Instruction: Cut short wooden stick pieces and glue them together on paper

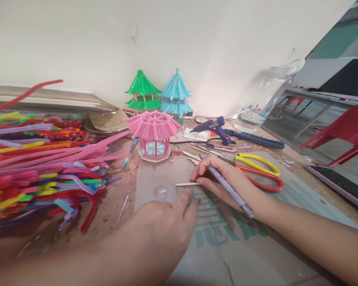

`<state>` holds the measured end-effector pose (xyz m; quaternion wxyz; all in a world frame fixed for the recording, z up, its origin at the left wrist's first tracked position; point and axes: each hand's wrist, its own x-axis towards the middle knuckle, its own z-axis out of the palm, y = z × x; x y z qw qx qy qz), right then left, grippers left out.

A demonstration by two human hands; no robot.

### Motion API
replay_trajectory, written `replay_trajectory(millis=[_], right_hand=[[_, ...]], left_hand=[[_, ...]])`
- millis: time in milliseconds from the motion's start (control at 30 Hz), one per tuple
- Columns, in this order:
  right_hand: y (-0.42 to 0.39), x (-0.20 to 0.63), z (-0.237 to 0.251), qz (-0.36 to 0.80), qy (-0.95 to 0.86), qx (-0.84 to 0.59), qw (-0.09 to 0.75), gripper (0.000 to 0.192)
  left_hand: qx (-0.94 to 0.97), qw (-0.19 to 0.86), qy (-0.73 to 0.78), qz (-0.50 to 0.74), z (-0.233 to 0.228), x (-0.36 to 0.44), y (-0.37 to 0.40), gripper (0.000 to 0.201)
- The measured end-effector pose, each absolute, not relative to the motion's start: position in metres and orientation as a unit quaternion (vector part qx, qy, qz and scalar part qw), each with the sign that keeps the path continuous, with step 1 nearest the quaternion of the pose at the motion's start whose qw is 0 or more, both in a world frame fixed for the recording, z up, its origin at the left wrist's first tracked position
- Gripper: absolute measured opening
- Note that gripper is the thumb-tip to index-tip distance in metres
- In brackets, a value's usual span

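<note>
My right hand (217,171) is closed around a slim purple pen (228,188), which slants back over the wrist. Its fingertips also meet the right end of a thin pale wooden stick (183,184) lying on the translucent sheet (203,262). My left hand (164,226) rests on that sheet just below the stick, index finger stretched forward and thumb beside it, with nothing visibly held. Several similar sticks (192,158) lie beyond my right hand. Close behind stands a small pavilion (155,129) with a pink pipe-cleaner roof.
Colourful pipe cleaners (59,171) pile up at left. Green (141,91) and blue (176,93) pavilions stand by the wall. Right of them are a blue glue gun (211,128), scissors with yellow and red handles (259,171), a clear jar (264,99) and a phone (340,186).
</note>
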<state>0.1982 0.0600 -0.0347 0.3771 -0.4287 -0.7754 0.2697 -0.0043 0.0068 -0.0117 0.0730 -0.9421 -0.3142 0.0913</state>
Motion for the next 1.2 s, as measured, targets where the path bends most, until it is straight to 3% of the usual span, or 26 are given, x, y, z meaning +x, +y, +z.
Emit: replay_trajectory(millis=[567, 1200], right_hand=[[0.056, 0.194, -0.032, 0.252, -0.806, -0.416, 0.336, 0.006], [0.053, 0.194, -0.031, 0.259, -0.813, -0.419, 0.310, 0.007]], left_hand=[[-0.935, 0.081, -0.309, 0.153, 0.001, 0.001, 0.007, 0.065], [-0.940, 0.088, -0.314, 0.099, -0.013, -0.004, 0.006, 0.068]])
